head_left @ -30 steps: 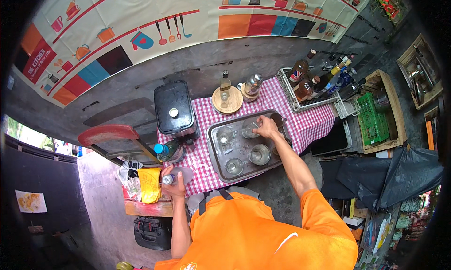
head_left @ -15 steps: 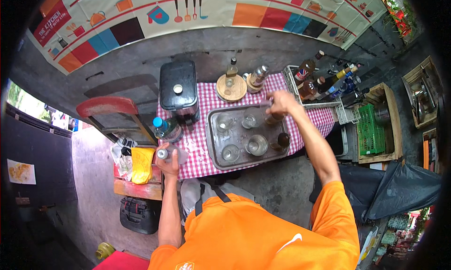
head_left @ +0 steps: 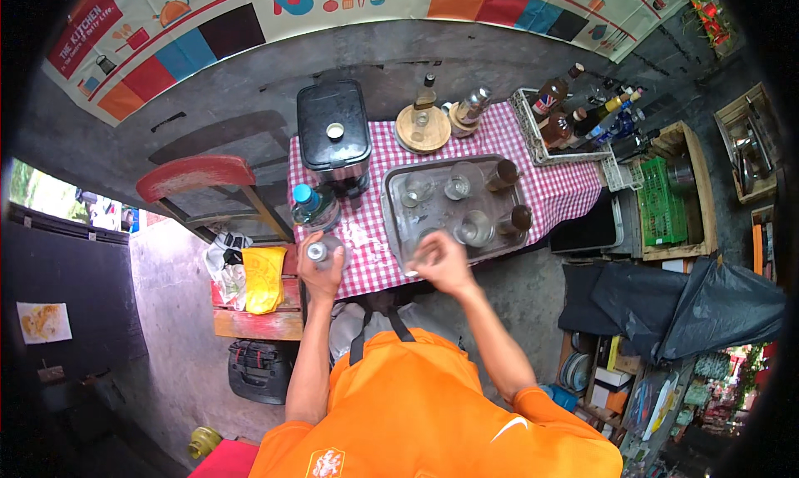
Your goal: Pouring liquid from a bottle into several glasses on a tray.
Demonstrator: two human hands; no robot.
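Observation:
My left hand [head_left: 323,272] is closed around a clear bottle [head_left: 318,251] with a silver cap, held upright by the table's left front edge. Over the front left part of a grey metal tray [head_left: 391,220] is my right hand [head_left: 443,263], fingers bent and blurred. It is right by a clear glass [head_left: 428,235] that it partly covers; whether it grips the glass I cannot tell. Other clear glasses, a back left one [head_left: 414,190], a back middle one [head_left: 458,183] and a front one [head_left: 474,228], stand on the tray beside two brown glasses [head_left: 503,175].
A large bottle with a blue cap [head_left: 313,208] stands behind my left hand, near a black appliance [head_left: 334,124]. At the back are a round wooden board [head_left: 422,133] with a bottle and a shaker [head_left: 474,105]. To the right, a white basket [head_left: 545,155] holds several bottles.
My right hand has moved from the back right of the tray to its front left. The left hand still holds the bottle. The whole view has shifted slightly.

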